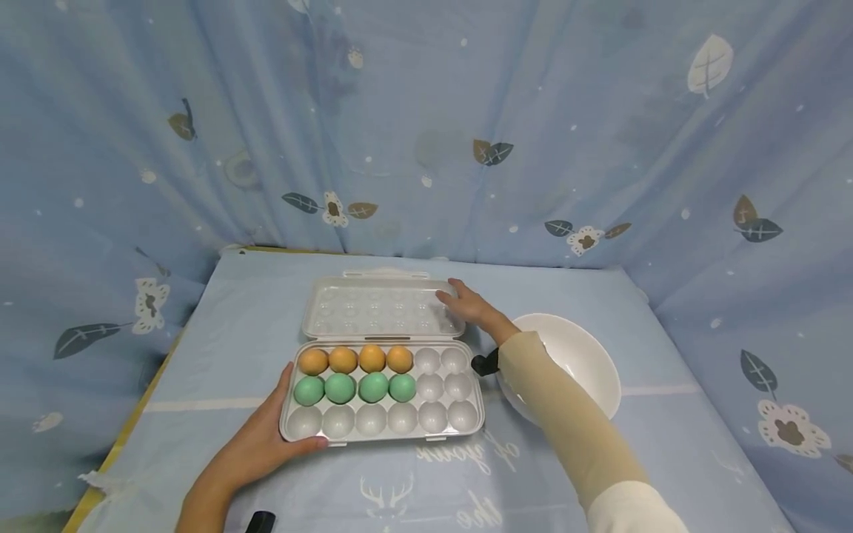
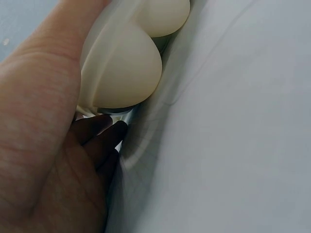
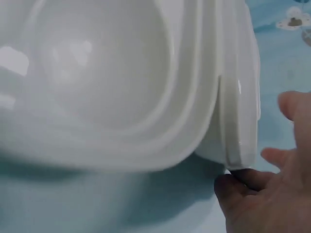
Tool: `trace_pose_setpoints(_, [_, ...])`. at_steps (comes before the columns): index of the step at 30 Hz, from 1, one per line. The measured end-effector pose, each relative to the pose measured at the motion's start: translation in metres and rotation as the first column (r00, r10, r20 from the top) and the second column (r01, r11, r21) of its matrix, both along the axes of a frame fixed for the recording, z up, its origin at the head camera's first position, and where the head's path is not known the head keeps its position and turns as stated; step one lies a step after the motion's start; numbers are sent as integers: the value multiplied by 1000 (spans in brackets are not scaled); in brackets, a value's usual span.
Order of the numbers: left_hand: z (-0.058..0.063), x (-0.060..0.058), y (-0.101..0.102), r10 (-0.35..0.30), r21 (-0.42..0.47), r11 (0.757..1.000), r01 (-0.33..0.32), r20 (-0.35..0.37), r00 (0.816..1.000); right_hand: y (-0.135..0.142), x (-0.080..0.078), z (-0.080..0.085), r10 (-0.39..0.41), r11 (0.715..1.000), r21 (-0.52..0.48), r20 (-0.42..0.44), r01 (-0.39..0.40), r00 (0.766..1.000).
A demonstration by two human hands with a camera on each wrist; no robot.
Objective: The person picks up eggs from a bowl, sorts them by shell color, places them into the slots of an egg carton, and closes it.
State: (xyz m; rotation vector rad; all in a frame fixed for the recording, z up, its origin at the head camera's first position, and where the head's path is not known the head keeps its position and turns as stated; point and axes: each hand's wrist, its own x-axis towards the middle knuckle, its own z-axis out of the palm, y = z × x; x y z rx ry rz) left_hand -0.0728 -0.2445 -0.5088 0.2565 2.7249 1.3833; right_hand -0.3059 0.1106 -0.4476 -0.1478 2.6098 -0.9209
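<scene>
A white plastic egg box (image 1: 472, 423) lies on the table with its hinged lid (image 1: 383, 303) folded back behind it. Several orange eggs (image 1: 372, 358) fill part of the back row, and several green ones (image 1: 374, 387) sit in the middle row. The front-row cups and the right-hand ones hold nothing. My left hand (image 1: 269, 433) grips the box's front left corner, thumb along the front edge; the left wrist view shows curled fingers (image 2: 99, 141) beside the cup undersides. At the lid's right end is my right hand (image 1: 472, 305), loosely spread, fingertips touching its corner (image 3: 238, 158).
A white bowl (image 1: 589, 355) stands right of the box, partly behind my right sleeve (image 1: 566, 414). A patterned blue cloth covers the table (image 1: 220, 355), and blue curtains (image 1: 400, 148) hang behind it and at both sides.
</scene>
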Motion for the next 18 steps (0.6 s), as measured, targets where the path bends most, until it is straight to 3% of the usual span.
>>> trace_pose_setpoints(4, [-1, 1, -1, 6, -9, 1000, -6, -10, 1000, 0, 1, 3, -62, 984, -170, -12, 60, 998])
trace_pose_setpoints(8, [-2, 1, -2, 1, 10, 1000, -1, -27, 1000, 1, 7, 14, -141, 946, -302, -62, 116, 988])
trace_pose_setpoints(11, [-3, 2, -3, -2, 19, 1000, 2, -29, 1000, 7, 16, 24, -196, 890, -433, -81, 143, 977])
trace_pose_setpoints(15, [-3, 2, -2, -2, 13, 1000, 3, -17, 1000, 22, 36, 35, -192, 767, -634, -76, 101, 978])
trace_pose_setpoints(17, [-3, 1, -2, -3, 13, 1000, 3, -16, 1000, 29, 48, 41, -149, 743, -668, -107, 40, 983])
trace_pose_setpoints(18, [-2, 1, -2, -4, 15, 1000, 5, -20, 1000, 33, 55, 44, -125, 745, -667, -128, 8, 984])
